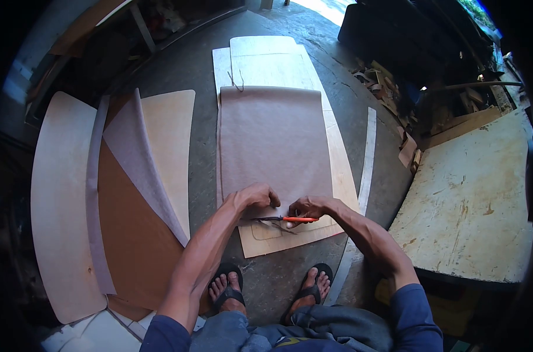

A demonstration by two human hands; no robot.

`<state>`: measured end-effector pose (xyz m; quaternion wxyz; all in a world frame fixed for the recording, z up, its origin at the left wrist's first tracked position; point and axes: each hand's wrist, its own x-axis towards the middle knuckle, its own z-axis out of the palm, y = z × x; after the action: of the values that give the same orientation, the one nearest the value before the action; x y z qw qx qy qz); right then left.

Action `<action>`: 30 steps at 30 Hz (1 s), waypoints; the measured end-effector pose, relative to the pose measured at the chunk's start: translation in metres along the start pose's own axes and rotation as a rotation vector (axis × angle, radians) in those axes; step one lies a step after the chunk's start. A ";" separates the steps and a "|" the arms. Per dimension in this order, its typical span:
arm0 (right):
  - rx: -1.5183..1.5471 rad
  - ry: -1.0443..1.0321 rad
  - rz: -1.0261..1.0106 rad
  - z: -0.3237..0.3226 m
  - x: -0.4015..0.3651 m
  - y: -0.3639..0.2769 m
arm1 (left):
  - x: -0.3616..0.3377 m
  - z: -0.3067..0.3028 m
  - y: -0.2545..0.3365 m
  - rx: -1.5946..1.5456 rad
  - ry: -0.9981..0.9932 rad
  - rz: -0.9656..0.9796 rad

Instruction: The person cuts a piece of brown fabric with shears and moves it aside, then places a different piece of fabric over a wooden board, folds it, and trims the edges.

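My right hand (304, 209) is closed round the orange-handled scissors (302, 219), whose dark blades point left along the near edge of a brownish-pink sheet (272, 135). The sheet looks like vinyl or leathercloth and lies folded over pale plywood panels (263, 46) on the floor. At that same near edge, my left hand (258, 196) is bent downward with curled fingers and seems to grip the material; its fingertips are partly hidden. Thin dark strips (284, 228) lie just below the blades, on the plywood.
To the left, brown sheeting with a greyish underside (140, 217) lies over more plywood panels (64, 199). A long pale straight strip (369, 152) lies on the floor to the right, near a worn cream board (466, 199). Wood scraps (379, 82) are piled at the back right. My sandalled feet stand close in front.
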<state>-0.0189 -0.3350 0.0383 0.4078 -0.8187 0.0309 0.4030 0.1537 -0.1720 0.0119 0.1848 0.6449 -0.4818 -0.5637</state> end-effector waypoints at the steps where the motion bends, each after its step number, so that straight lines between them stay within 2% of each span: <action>1: -0.004 -0.048 0.055 -0.001 0.001 0.000 | 0.000 0.000 -0.001 0.001 0.001 -0.001; 2: -0.009 -0.098 0.109 -0.002 0.003 -0.001 | -0.001 0.000 -0.001 0.000 -0.005 0.013; 9: 0.010 -0.157 0.123 0.003 0.010 -0.017 | -0.004 -0.003 0.006 -0.001 -0.021 0.004; 11: -0.026 -0.006 0.011 0.015 0.024 -0.006 | -0.004 -0.003 0.005 0.006 -0.030 0.009; 12: -0.024 -0.002 0.010 0.013 0.020 -0.010 | -0.004 -0.004 0.004 0.009 -0.031 0.012; 15: 0.012 -0.047 0.021 0.001 0.011 -0.030 | -0.004 -0.002 -0.001 -0.008 -0.031 0.046; 17: -0.082 -0.182 0.099 0.002 0.021 -0.027 | -0.001 -0.002 -0.003 0.005 -0.034 0.040; 20: -0.039 -0.189 0.096 0.006 0.034 -0.031 | 0.000 -0.005 -0.003 0.018 -0.075 0.028; 26: -0.032 -0.023 0.055 0.012 0.026 -0.043 | 0.006 -0.010 -0.008 -0.045 -0.118 0.044; 28: -0.055 -0.137 0.054 0.017 0.036 -0.032 | 0.003 -0.013 -0.008 -0.070 -0.108 0.074; 30: -0.075 -0.179 0.081 0.018 0.048 -0.029 | 0.000 -0.015 -0.007 -0.220 -0.104 0.020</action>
<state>0.0134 -0.2903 0.0176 0.3614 -0.7922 0.0120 0.4916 0.1699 -0.1732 0.0109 0.2348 0.5861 -0.4322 -0.6439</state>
